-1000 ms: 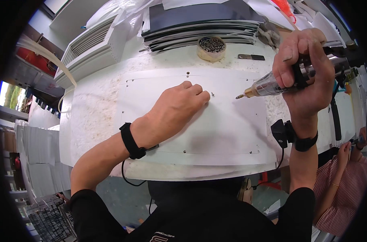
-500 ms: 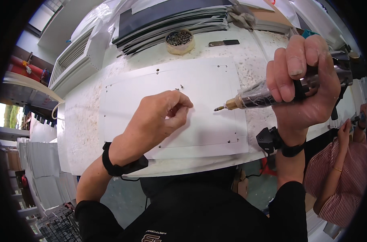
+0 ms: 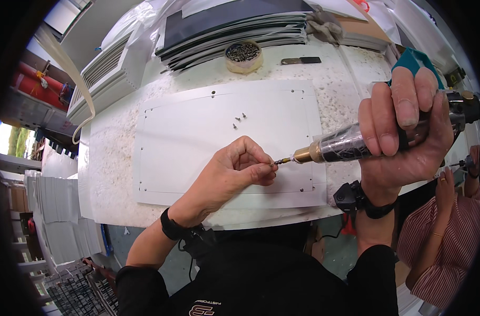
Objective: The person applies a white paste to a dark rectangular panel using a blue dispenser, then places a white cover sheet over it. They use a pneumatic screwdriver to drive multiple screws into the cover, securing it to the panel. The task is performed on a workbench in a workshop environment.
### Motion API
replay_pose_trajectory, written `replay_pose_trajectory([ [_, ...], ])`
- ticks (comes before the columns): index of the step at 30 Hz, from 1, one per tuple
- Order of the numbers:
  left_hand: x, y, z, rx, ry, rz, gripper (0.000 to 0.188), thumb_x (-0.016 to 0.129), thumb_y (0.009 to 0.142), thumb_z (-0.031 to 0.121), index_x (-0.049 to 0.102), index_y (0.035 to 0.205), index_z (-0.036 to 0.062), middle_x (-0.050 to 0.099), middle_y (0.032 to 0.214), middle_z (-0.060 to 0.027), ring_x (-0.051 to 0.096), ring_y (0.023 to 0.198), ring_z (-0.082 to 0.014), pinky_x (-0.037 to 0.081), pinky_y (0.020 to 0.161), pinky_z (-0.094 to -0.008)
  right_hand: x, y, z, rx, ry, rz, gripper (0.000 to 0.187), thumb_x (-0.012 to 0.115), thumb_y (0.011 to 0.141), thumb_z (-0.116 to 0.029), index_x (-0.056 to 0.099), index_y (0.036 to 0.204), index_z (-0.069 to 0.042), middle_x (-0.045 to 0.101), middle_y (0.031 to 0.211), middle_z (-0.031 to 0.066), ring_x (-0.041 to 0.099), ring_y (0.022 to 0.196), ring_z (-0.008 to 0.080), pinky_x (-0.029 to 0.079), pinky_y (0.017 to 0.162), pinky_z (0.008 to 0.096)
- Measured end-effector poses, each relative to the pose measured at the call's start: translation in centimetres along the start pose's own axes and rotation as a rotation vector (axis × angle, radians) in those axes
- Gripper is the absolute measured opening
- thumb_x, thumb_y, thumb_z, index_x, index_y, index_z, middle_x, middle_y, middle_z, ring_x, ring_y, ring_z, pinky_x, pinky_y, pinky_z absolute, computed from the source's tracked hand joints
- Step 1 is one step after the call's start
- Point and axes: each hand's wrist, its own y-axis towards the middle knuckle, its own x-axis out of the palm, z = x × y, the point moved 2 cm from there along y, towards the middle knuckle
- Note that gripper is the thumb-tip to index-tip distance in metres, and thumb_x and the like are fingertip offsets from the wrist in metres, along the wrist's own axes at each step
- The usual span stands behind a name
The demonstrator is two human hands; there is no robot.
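Observation:
My right hand [image 3: 403,131] is wrapped around a power screwdriver [image 3: 350,145] with a brass-coloured nose, held level above the table. Its bit [image 3: 284,160] points left and meets the fingertips of my left hand [image 3: 240,166]. Those fingers are closed in a pinch on a small screw at the bit's tip, mostly hidden by the fingers. Both hands are over a flat white panel [image 3: 187,142] with small screws or holes along its edges. Three loose screws [image 3: 238,119] lie on the panel, just beyond my left hand.
A round tub [image 3: 244,66] full of screws stands behind the panel, beside a flat dark-handled tool [image 3: 301,60]. Stacked dark sheets [image 3: 234,31] lie at the back. A white louvred frame [image 3: 105,73] is at back left. Another person [image 3: 445,237] in stripes is at right.
My left hand has moved right and the screwdriver's bit now meets its fingertips. More loose screws show on the panel. The view has shifted slightly.

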Motion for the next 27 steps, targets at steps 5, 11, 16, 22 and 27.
replay_pose_trajectory([
  [5,0.2,0.2,-0.2,-0.010,-0.035,-0.019,0.010,0.065,0.103,0.008,0.056,0.106,0.0049,0.071,0.103,-0.0083,0.069,0.094,-0.0143,0.059,0.089,-0.0316,-0.1,-0.1,0.1,0.009,-0.004,-0.006,0.023,0.043,0.111,-0.029,0.048,0.097,-0.011,0.055,0.085,0.0028,0.046,0.054,0.0103,0.045,0.048,0.0260],
  [11,0.4,0.4,-0.1,-0.028,-0.034,-0.010,0.012,0.066,0.102,0.007,0.054,0.102,0.0067,0.070,0.102,-0.0079,0.069,0.092,-0.0161,0.058,0.086,-0.0325,-0.3,-0.3,0.0,0.016,0.009,-0.027,0.022,0.044,0.111,-0.028,0.047,0.098,-0.010,0.055,0.087,0.0036,0.048,0.056,0.0113,0.046,0.049,0.0264],
  [16,0.4,0.5,0.0,-0.036,-0.036,-0.010,0.011,0.066,0.102,0.007,0.054,0.103,0.0072,0.070,0.102,-0.0071,0.069,0.092,-0.0151,0.058,0.086,-0.0320,-0.4,-0.3,-0.1,0.029,0.008,-0.049,0.022,0.044,0.111,-0.028,0.047,0.098,-0.010,0.055,0.088,0.0037,0.048,0.057,0.0113,0.047,0.050,0.0262],
  [22,0.4,0.4,0.0,-0.024,-0.023,-0.024,0.012,0.067,0.102,0.008,0.055,0.107,0.0073,0.070,0.102,-0.0056,0.069,0.093,-0.0133,0.058,0.087,-0.0315,-0.1,-0.3,0.0,0.023,-0.009,-0.025,0.022,0.044,0.111,-0.028,0.046,0.097,-0.011,0.054,0.087,0.0031,0.047,0.057,0.0103,0.046,0.050,0.0254],
  [27,1.1,0.4,0.3,0.060,0.202,0.015,0.013,0.064,0.102,0.006,0.058,0.114,0.0046,0.071,0.105,-0.0057,0.069,0.097,-0.0112,0.056,0.088,-0.0279,-0.4,0.0,-0.1,0.029,-0.029,-0.019,0.023,0.043,0.111,-0.028,0.046,0.096,-0.010,0.053,0.084,0.0036,0.046,0.054,0.0100,0.045,0.047,0.0249],
])
